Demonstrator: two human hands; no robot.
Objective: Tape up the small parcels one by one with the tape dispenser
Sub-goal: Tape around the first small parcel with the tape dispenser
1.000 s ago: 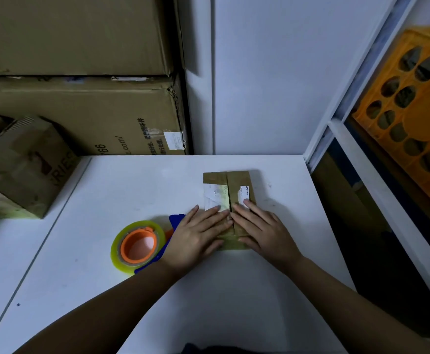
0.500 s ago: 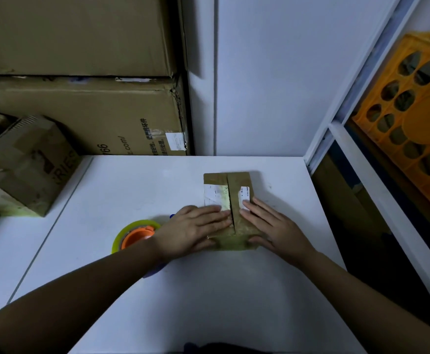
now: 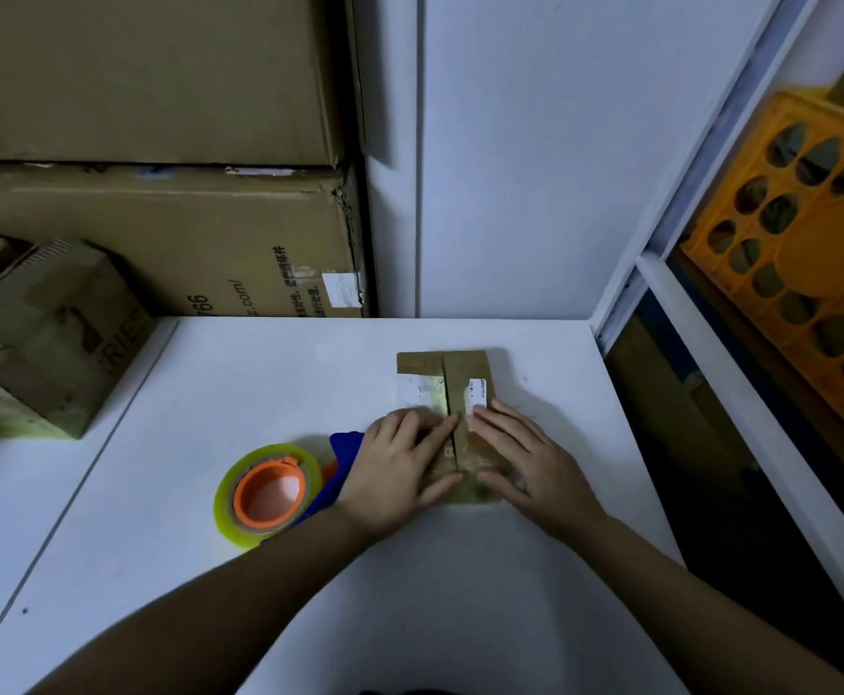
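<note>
A small brown cardboard parcel (image 3: pixel 442 373) with white labels lies flat on the white table (image 3: pixel 209 569), its two top flaps meeting along a centre seam. My left hand (image 3: pixel 399 469) presses flat on the left flap, fingers straight. On the right flap my right hand (image 3: pixel 525 459) presses the same way. The near half of the parcel is hidden under both hands. The tape dispenser (image 3: pixel 269 494), blue with an orange hub and a roll of clear yellowish tape, lies on the table just left of my left wrist, untouched.
Two large cardboard boxes (image 3: pixel 169 253) are stacked against the back left wall. A smaller box (image 3: pixel 43 338) sits at the table's left. Right of the table edge runs a white shelf frame (image 3: pixel 740 393) with an orange crate (image 3: pixel 811 258) behind it.
Both hands stay pressed on the parcel's flaps. My left forearm swung left and low half a second ago, covering part of the dispenser, and has swung back.
</note>
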